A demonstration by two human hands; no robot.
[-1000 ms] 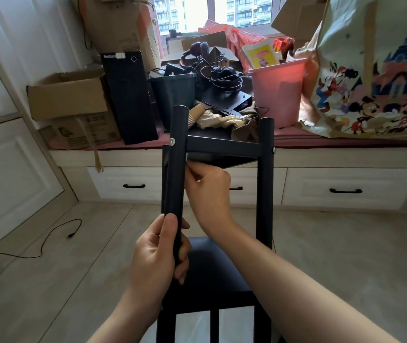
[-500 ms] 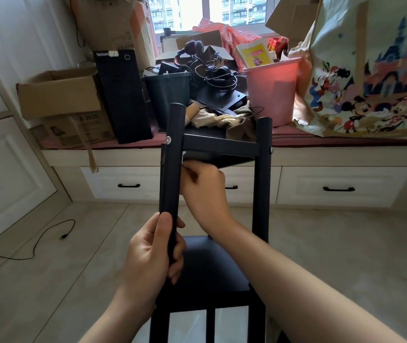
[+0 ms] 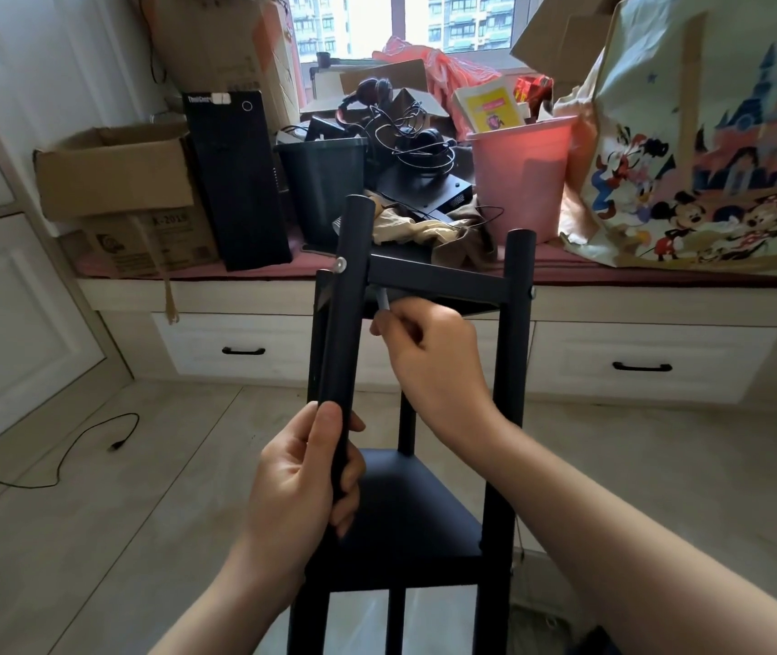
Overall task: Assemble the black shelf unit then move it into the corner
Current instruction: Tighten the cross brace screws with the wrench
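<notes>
Pale, smooth floor tiles (image 3: 117,536) run up to a long window bench (image 3: 613,276) with white drawers and black handles. On the bench sit a brown cardboard box (image 3: 117,182), a tall flat black computer case (image 3: 235,182), a dark bin (image 3: 322,182), a round pink bucket (image 3: 518,182) and a big crinkly cartoon bag (image 3: 707,158). A thin black cable (image 3: 70,460) curls on the floor. In front of the bench, in the middle of the room, stands the black shelf unit (image 3: 424,527), made of round matte poles and flat dark boards. The left hand (image 3: 303,479) is wrapped around the near left pole (image 3: 346,323), with fingers and thumb curled tight on it. The right hand (image 3: 429,356) is just under the top board (image 3: 433,276), fingers bunched together, pinching a small grey metal tool (image 3: 382,300) that pokes up toward the corner. A shiny round bolt head (image 3: 340,264) shows on the left pole near the top.
</notes>
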